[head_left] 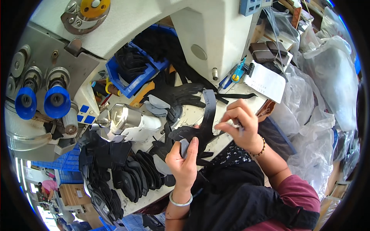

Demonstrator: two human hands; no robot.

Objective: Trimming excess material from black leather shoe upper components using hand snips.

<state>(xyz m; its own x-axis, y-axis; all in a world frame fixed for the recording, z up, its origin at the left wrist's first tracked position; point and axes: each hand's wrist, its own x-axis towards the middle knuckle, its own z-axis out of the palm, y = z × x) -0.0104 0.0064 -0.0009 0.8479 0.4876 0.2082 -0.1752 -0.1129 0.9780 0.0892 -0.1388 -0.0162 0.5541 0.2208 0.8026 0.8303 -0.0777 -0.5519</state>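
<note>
My left hand [183,159] is closed on a black cut leather piece [206,134] with several strap-like arms, in front of my body. One long arm of the piece reaches up past the hand, with pale marks and small holes along it. Under the left thumb lies a small grey flat thing [184,146]. My right hand [244,127] hovers just right of the piece, fingers curled in a pinch. Something small and pale shows between those fingers, too indistinct to name. More black strapped pieces [181,94] and grey pieces [157,104] lie on the table beyond.
A white sewing machine [208,34] arches overhead, its metal post [129,119] left of my hands. Blue bins [135,79] hold black parts. Stacked black pieces [135,173] sit at near left. A notepad [266,82], blue snips [238,72] and plastic bags [308,115] are to the right.
</note>
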